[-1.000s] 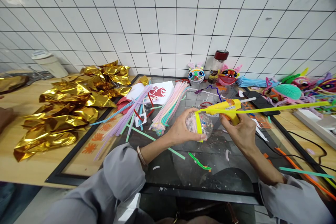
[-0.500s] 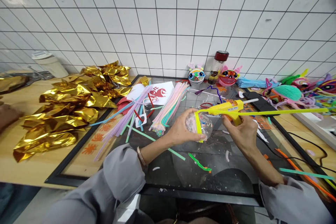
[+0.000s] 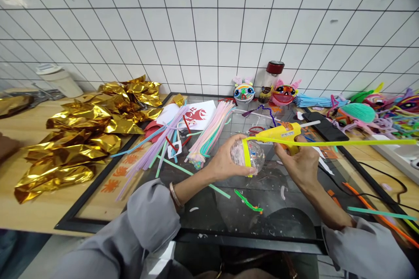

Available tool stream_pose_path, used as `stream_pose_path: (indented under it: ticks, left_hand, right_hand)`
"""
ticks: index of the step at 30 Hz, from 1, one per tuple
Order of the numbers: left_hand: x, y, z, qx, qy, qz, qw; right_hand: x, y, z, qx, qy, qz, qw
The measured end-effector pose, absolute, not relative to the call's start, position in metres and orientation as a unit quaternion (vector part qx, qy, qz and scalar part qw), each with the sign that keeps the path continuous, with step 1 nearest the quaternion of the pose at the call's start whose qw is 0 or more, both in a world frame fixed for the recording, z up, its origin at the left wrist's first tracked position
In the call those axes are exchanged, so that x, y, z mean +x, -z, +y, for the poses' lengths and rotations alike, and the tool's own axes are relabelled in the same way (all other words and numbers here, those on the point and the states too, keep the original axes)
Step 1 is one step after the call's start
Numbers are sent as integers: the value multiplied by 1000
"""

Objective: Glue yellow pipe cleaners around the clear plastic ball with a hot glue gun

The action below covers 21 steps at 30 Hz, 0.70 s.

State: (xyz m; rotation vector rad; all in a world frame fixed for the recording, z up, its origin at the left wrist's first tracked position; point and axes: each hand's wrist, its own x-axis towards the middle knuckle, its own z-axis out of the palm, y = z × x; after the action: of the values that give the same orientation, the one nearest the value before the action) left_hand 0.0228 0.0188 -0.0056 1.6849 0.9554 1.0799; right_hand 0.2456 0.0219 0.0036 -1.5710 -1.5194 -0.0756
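Observation:
My left hand [image 3: 229,159] is wrapped round a clear plastic ball [image 3: 257,154] with a yellow pipe cleaner [image 3: 353,143] running down its middle. The long free end of that pipe cleaner stretches far to the right, past my other hand. In my right hand [image 3: 303,161] is a yellow hot glue gun [image 3: 278,133], gripped by its handle, with a white glue stick [image 3: 310,125] poking out of the back. Its nozzle is at the top of the ball, by the pipe cleaner; whether they touch I cannot tell. Below lies a green pipe cleaner piece [image 3: 248,202].
Bundles of pastel pipe cleaners [image 3: 212,133] and crumpled gold foil [image 3: 98,126] lie to the left. Decorated balls [image 3: 244,91] and a lidded bottle [image 3: 271,80] stand by the tiled wall. A phone [image 3: 324,126], a black cable [image 3: 376,194] and a power strip [image 3: 397,152] are at right.
Both hands hold the ball and glue gun almost as before. The glue gun has shifted very slightly left, and the whole view has moved a little.

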Motion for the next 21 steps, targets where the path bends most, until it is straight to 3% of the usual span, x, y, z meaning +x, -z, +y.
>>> stream_pose_path:
  ticks: [10, 21]
  left_hand:
    - [23, 6, 21, 712, -463, 370, 377]
    - [21, 8, 22, 709, -460, 373, 383]
  right_hand:
    - [246, -5, 22, -623, 0, -617, 481]
    - [245, -6, 20, -603, 15, -629, 490]
